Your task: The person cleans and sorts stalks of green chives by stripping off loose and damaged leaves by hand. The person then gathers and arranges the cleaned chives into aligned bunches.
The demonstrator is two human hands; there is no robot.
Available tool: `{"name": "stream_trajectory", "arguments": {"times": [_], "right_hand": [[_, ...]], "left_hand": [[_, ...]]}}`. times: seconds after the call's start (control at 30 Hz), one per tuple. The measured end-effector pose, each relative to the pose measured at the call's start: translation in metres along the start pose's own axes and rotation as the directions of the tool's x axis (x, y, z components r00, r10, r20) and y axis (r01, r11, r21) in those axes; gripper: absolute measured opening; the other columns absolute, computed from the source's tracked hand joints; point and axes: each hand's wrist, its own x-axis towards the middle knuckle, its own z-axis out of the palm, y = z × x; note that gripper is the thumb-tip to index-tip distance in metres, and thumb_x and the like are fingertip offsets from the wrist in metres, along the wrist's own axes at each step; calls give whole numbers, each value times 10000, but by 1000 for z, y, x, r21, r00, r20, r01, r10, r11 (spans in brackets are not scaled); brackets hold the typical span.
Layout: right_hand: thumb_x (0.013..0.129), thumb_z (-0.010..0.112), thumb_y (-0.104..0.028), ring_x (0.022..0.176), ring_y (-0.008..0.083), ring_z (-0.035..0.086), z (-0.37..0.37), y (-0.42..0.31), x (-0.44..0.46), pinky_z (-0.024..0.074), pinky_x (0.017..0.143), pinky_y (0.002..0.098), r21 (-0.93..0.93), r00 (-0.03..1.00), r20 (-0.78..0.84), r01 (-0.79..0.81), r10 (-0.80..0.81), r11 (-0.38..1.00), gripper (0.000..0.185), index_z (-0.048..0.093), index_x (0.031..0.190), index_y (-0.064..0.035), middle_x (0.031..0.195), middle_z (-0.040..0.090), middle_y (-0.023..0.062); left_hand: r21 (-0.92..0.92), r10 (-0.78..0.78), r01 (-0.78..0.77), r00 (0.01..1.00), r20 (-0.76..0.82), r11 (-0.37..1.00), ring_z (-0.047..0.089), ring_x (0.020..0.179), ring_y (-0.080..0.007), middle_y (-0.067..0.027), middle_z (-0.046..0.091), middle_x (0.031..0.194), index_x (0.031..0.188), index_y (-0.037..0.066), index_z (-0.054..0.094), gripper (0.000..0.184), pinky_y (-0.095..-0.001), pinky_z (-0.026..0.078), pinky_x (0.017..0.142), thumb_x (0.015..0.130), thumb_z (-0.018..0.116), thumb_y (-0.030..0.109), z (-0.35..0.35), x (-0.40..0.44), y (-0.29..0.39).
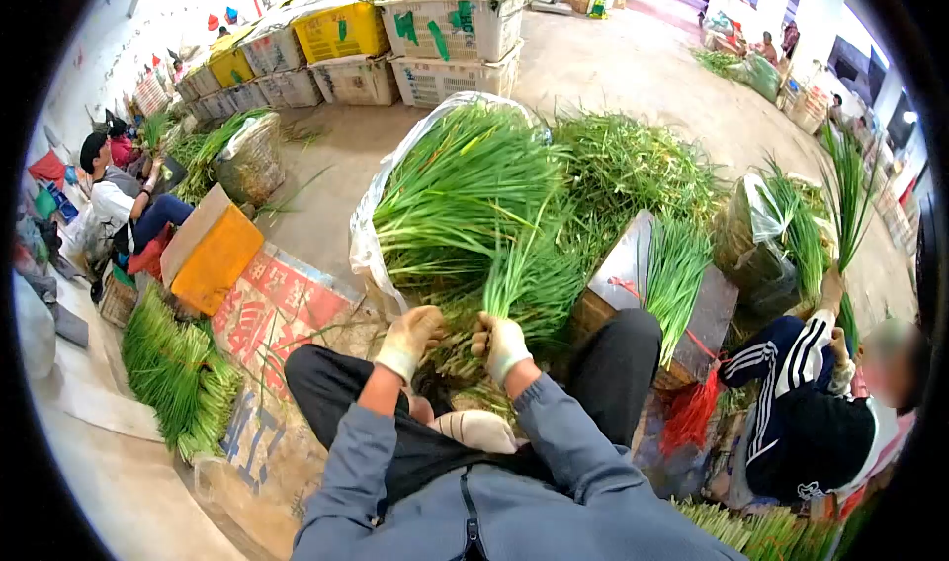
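My right hand (502,345), in a pale work glove, is closed around the lower end of a small bunch of chives (509,279), whose long green leaves point away from me. My left hand (413,340), gloved too, is beside it with the fingers curled; what they hold, if anything, is too small to make out. Just beyond both hands a large heap of chives (465,180) fills a white-lined container (368,227). On a dark board (704,299) to the right lies another bunch of chives (676,272), near red ties (689,410).
Loose green leaves (633,161) are piled behind the board. Stacked chives (178,368) lie at left by an orange box (211,255). A co-worker (806,403) sits close on my right, another person (133,195) at far left. Stacked crates (455,32) stand at the back.
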Motion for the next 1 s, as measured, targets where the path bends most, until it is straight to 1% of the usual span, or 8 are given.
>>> {"name": "stream_trajectory", "arguments": {"times": [0.17, 0.37, 0.43, 0.5, 0.73, 0.8, 0.9, 1.0], "right_hand": [[969, 600, -167, 454, 112, 488, -9, 26, -132, 404, 409, 276, -514, 911, 413, 231, 1, 826, 261, 504, 1183, -51, 641, 519, 3], [984, 617, -228, 457, 88, 527, -27, 15, -139, 415, 431, 246, -587, 690, 670, 265, 276, 765, 290, 513, 1194, -57, 671, 563, 8], [865, 757, -371, 1013, 259, 676, -33, 31, -99, 537, 882, 368, -478, 537, 843, 734, 19, 482, 695, 461, 1382, -12, 1132, 667, 191], [800, 794, -426, 1256, 326, 571, 5, -11, -131, 444, 1057, 383, -633, 641, 766, 742, 45, 221, 852, 423, 1439, -1, 1294, 610, 242], [903, 744, -192, 984, 195, 690, 44, 23, -50, 534, 877, 324, -628, 610, 714, 775, -344, 69, 380, 658, 1199, 31, 1054, 731, 125], [967, 661, -132, 923, 140, 677, 38, 40, -31, 522, 850, 277, -582, 760, 532, 648, -373, 491, 235, 686, 1134, 32, 1002, 736, 79], [981, 619, -92, 883, 85, 627, 9, 37, -19, 495, 853, 235, -595, 814, 558, 529, -162, 605, 176, 698, 1089, 21, 976, 723, 51], [960, 623, -113, 846, 185, 674, -57, 76, 28, 541, 789, 314, -815, 825, 563, 543, 52, 203, 206, 695, 1110, 10, 971, 734, 88]], "left_hand": [[-484, 69, 269, 816, 574, 833, 549, 1266, -421, -275, 510, 1415, 1504, -1, 338, 1143, -514, 451, 1076, 720, 701, 748, 63, -45, 27], [-692, 357, -16, 865, 353, 722, 666, 847, -197, -72, 671, 1076, 1517, 18, 347, 848, -376, 567, 753, 856, 796, 303, 45, -57, 79], [-625, 318, -105, 917, 240, 773, 657, 812, -189, -54, 678, 1041, 1513, 19, 358, 814, -375, 559, 731, 866, 788, 263, 25, -62, 87], [-524, 260, -160, 958, 121, 836, 667, 821, -203, -59, 684, 1011, 1482, 29, 411, 735, -385, 560, 751, 872, 785, 197, 10, -70, 94], [-523, 305, -347, 938, -168, 778, 679, 1015, -298, -120, 682, 1142, 1325, 47, 580, 466, -448, 591, 837, 897, 742, 138, -18, -51, 72], [-544, 269, -408, 909, -320, 733, 692, 935, -291, -106, 703, 1090, 1265, 35, 605, 383, -463, 598, 813, 908, 718, 118, -59, -28, 45], [-641, 34, -383, 873, -487, 665, 666, 820, -264, -90, 686, 977, 1233, 81, 624, 273, -429, 589, 732, 970, 645, 152, -113, -22, 32], [-618, -33, -521, 748, -663, 588, 655, 788, -235, -77, 687, 961, 1141, 65, 675, 209, -400, 586, 708, 957, 673, 166, -153, -34, 22]]}}
